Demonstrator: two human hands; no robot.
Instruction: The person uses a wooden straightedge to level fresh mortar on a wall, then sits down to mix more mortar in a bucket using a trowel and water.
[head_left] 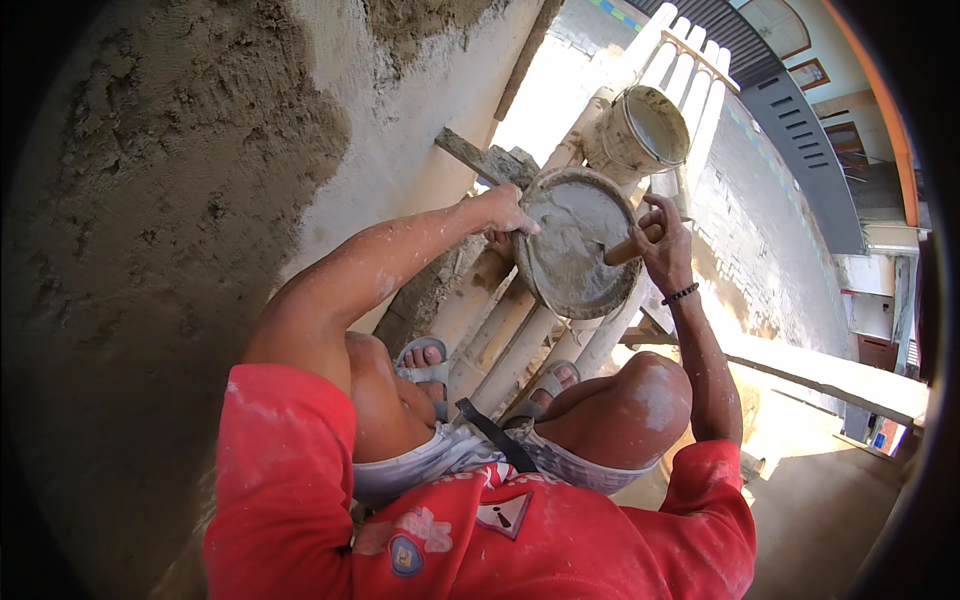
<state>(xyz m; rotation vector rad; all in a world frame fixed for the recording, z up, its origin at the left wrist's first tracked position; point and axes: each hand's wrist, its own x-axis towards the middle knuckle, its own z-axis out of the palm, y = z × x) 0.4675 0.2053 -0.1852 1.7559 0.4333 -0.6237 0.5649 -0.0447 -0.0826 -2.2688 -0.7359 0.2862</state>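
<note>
A round, mortar-smeared tub (577,313) stands in front of me, holding wet grey mortar (567,228). My left hand (508,213) is closed on its left rim, thumb on top and the other fingers partly hidden below. In my right hand (664,243) is a tool with a thick wooden handle (625,250), probably a trowel. The tool's far end goes down into the mortar, so its blade is hidden. Just beyond the tub sits a crusted bucket (612,148) with grey contents, touched by neither hand.
Bamboo poles (512,362) run lengthwise under my sandalled feet and beneath the tub. On the left rises a wall (410,120) partly covered with rough grey plaster (190,150). A mortar-caked board (480,157) juts out beside it. To the right lies a pale plank (815,372), with paving lower down.
</note>
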